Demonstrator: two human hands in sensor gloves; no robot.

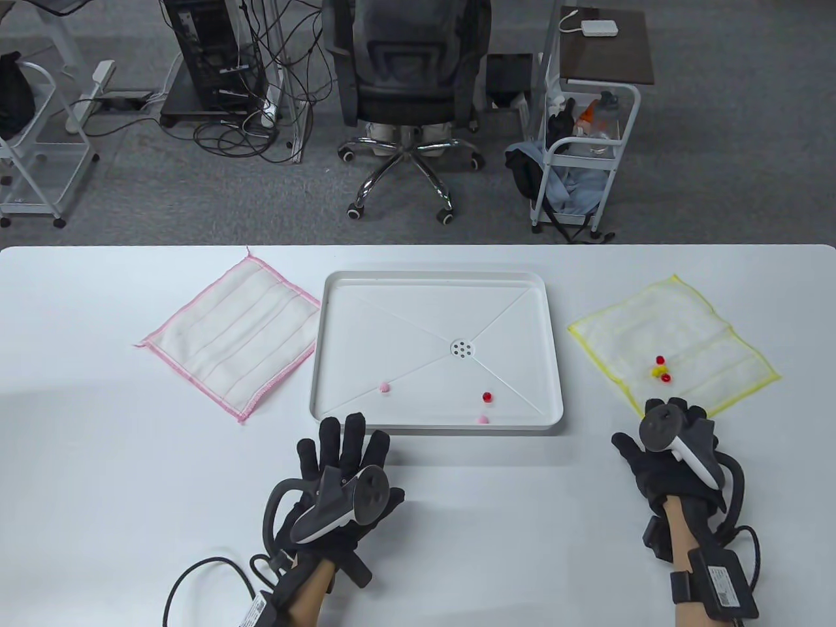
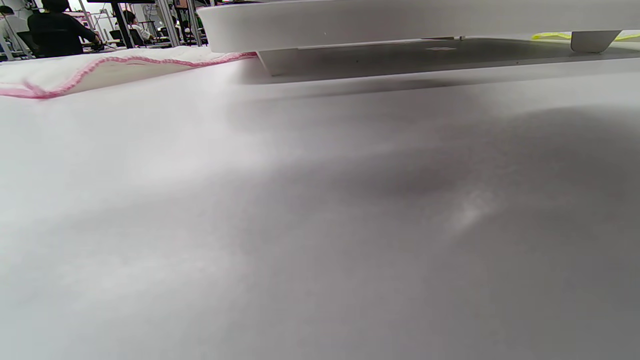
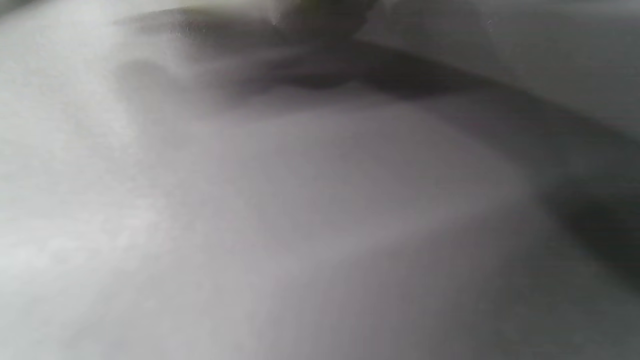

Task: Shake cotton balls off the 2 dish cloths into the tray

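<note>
A white cloth with a pink edge (image 1: 232, 333) (image 2: 115, 67) lies flat to the left of the white tray (image 1: 437, 277) (image 2: 400, 20), with no balls on it. In the tray lie two pink balls (image 1: 385, 388) and a red ball (image 1: 486, 396). On the right, the yellow-edged cloth (image 1: 692, 326) (image 2: 550, 35) carries a small cluster of red and yellow balls (image 1: 661, 369). My left hand (image 1: 346, 450) rests flat on the table before the tray, fingers spread. My right hand (image 1: 673, 434) lies at the yellow cloth's near corner, fingertips at its edge, mostly hidden under the tracker. The right wrist view is blurred.
The table's far edge (image 1: 418, 247) runs just behind the cloths and tray. Beyond it stand an office chair (image 1: 411, 98), a white cart (image 1: 588, 150) and cables on the floor. People sit at desks in the far background of the left wrist view (image 2: 55, 30).
</note>
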